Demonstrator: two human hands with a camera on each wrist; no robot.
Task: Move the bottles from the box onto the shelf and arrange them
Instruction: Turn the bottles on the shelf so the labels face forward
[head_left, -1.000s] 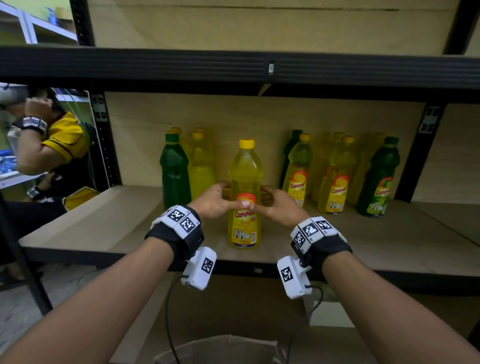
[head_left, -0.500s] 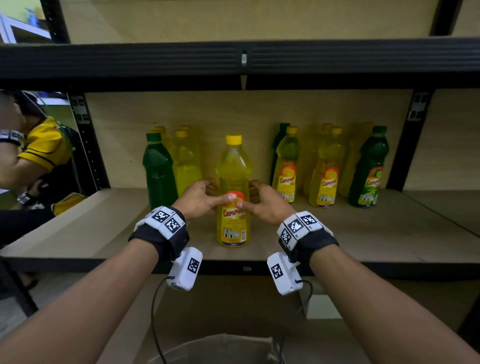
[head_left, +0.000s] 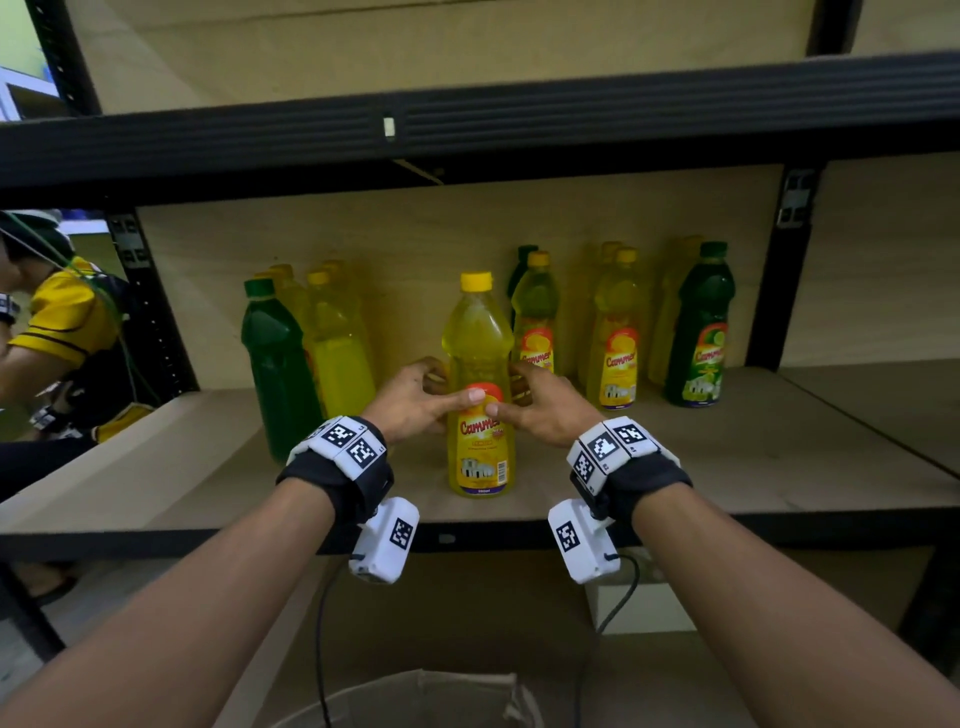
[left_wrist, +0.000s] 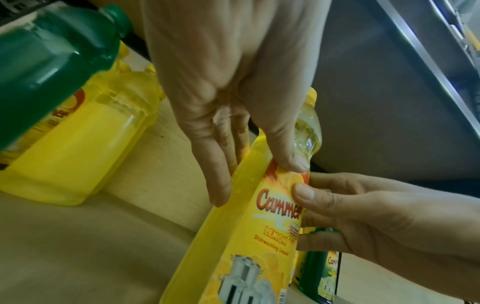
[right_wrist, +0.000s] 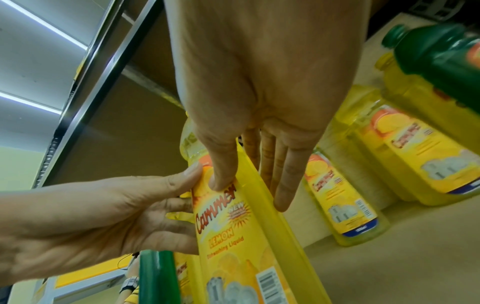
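A yellow bottle (head_left: 480, 364) with a yellow cap and a "Cammer" label stands upright on the wooden shelf board (head_left: 779, 457), near its front edge. My left hand (head_left: 431, 402) holds its left side and my right hand (head_left: 535, 408) its right side. Both thumbs press on the top of the front label. In the left wrist view my left hand (left_wrist: 255, 181) lays its fingers along the yellow bottle (left_wrist: 259, 236). In the right wrist view my right hand (right_wrist: 252, 191) does the same on the yellow bottle (right_wrist: 233, 236).
A green bottle (head_left: 275, 364) and yellow bottles (head_left: 337, 353) stand behind to the left. More yellow bottles (head_left: 615, 343) and a green one (head_left: 698, 332) stand to the right. The black upper shelf beam (head_left: 467, 130) runs overhead. A box's rim (head_left: 415, 696) shows below. A person in a yellow shirt (head_left: 62, 322) sits at the left.
Both hands keep their hold on the yellow bottle, which stays upright at the same spot. Only the head view has shifted a little.
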